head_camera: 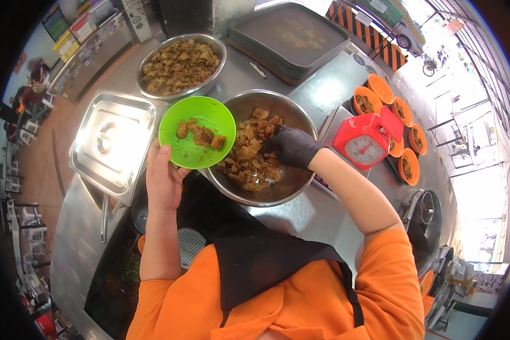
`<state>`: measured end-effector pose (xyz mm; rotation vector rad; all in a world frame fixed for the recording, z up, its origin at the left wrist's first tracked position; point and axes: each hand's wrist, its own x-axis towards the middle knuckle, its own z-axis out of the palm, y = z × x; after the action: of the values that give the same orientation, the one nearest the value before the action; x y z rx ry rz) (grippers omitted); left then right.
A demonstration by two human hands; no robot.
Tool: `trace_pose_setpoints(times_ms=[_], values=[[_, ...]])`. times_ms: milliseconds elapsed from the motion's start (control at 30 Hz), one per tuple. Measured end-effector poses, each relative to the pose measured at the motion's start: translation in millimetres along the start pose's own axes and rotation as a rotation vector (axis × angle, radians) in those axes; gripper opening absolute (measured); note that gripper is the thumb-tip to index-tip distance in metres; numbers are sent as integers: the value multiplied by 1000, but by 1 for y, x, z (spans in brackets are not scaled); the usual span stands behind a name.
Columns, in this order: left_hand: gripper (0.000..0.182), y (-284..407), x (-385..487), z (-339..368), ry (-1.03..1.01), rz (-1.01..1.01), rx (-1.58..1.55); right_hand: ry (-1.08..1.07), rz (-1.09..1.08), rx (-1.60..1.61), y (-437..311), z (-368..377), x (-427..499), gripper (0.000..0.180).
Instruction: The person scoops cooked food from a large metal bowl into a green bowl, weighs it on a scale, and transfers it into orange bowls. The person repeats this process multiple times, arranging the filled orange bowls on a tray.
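Bare, my left hand (165, 170) grips the rim of a green plastic bowl (212, 112) that holds several browned chunks of food (202, 137). The bowl is tilted beside a large stainless steel mixing bowl (280, 193) and overlaps its left rim. My right hand (295, 145), in a black glove, reaches into the mixing bowl at its right side, among the browned chunks (248, 146). Its fingers are curled, and their tips are hidden, so whether they hold a piece cannot be told.
Another steel bowl (180, 66) full of chunks stands behind, near stacked grey trays (289, 36). A lidded steel pan (114, 140) is at left. A red dial scale (362, 142) and several orange bowls (408, 165), many with food, stand at right.
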<state>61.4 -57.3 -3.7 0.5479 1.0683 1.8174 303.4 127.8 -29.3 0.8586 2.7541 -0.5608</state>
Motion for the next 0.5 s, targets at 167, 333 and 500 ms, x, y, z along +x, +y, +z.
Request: trace_pose_setpoints(times_ms=[167, 333, 500], values=[[40, -2, 2, 2, 24, -17, 5, -107, -306, -378, -10, 52, 0, 30], [41, -3, 4, 5, 5, 2, 7, -101, -59, -104, -11, 62, 15, 29], [41, -1, 6, -1, 20, 13, -11, -278, 123, 83, 23, 6, 22, 34]])
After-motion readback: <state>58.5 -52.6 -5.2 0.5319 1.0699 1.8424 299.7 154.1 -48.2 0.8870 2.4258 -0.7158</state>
